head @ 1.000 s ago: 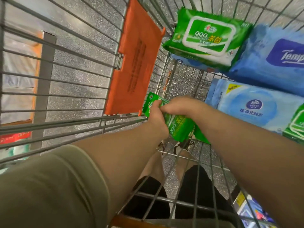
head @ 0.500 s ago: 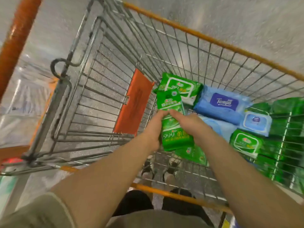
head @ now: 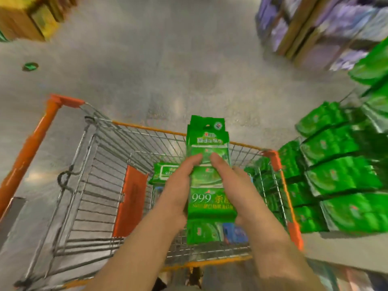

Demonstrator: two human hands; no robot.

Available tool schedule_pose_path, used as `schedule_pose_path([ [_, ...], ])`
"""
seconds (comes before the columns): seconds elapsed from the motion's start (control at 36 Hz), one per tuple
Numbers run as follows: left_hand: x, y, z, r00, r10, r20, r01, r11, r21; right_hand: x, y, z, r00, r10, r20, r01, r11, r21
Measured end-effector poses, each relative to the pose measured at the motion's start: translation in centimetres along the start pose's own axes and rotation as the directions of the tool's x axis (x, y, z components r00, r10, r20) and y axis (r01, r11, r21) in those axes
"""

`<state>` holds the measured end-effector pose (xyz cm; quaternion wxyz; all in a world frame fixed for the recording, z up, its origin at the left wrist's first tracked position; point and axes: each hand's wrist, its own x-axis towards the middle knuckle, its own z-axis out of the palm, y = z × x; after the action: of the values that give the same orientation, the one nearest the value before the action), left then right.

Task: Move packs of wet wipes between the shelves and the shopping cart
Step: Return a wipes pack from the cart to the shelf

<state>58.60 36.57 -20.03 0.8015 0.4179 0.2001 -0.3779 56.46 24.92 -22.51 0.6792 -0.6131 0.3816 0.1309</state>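
Pack up, shelf to my right.
My left hand (head: 178, 185) and right hand (head: 235, 185) clasp the pack (head: 209, 181), long axis pointing away, above the cart (head: 63, 164); shelf (head: 336, 175) nearest the right hand.

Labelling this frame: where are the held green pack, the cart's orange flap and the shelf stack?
held green pack (head: 210, 198): head view, printed front.
orange flap (head: 130, 202): head view, flap's middle.
shelf stack (head: 340, 175): head view, a middle pack.

The tall strip of wipes packs (head: 210, 181) at the centre is showing bright green with white "999" lettering and yellow characters. The shopping cart (head: 88, 185) is showing silver wire with orange rails and an orange flap (head: 131, 201). At three o'clock, shelf packs (head: 340, 175) are glowing green; at one o'clock, blurred goods (head: 315, 28) are looking purple over the grey speckled floor (head: 168, 70).
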Motion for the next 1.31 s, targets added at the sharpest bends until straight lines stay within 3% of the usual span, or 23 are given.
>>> schedule_pose_path([
  [0.28, -6.1, -0.1, 5.0, 0.97, -0.069, 0.235, -0.001, 0.959, 0.285, -10.4, -0.9, -3.2, 0.957, -0.14, -0.253, 0.183, 0.971, 0.155],
  [0.39, -9.1, -1.9, 6.8, 0.922, -0.166, 0.349, 0.03, 0.932, 0.362, -15.0, 0.4, -5.6, 0.921, -0.2, -0.334, 0.249, 0.962, 0.111],
  [0.64, -16.3, -6.7, 12.0, 0.795, -0.3, 0.528, -0.012, 0.861, 0.508, -24.8, 3.9, -10.3, 0.79, -0.199, -0.58, 0.378, 0.903, 0.206],
  [0.97, -28.0, -20.0, 18.5, 0.551, -0.553, 0.625, 0.019, 0.757, 0.653, -41.2, 12.9, -17.7, 0.513, -0.157, -0.844, 0.512, 0.845, 0.154],
  [1.14, -34.7, -29.3, 21.4, 0.525, -0.558, 0.643, -0.028, 0.743, 0.668, -50.1, 19.9, -21.4, 0.434, -0.096, -0.896, 0.547, 0.818, 0.178],
  [1.22, -38.4, -33.8, 21.6, 0.498, -0.63, 0.596, 0.015, 0.693, 0.72, -53.8, 23.5, -23.2, 0.401, -0.032, -0.915, 0.553, 0.805, 0.215],
  [1.31, -41.1, -37.8, 21.2, 0.412, -0.673, 0.614, -0.039, 0.661, 0.75, -57.4, 26.6, -24.9, 0.339, 0.033, -0.94, 0.536, 0.815, 0.222],
])
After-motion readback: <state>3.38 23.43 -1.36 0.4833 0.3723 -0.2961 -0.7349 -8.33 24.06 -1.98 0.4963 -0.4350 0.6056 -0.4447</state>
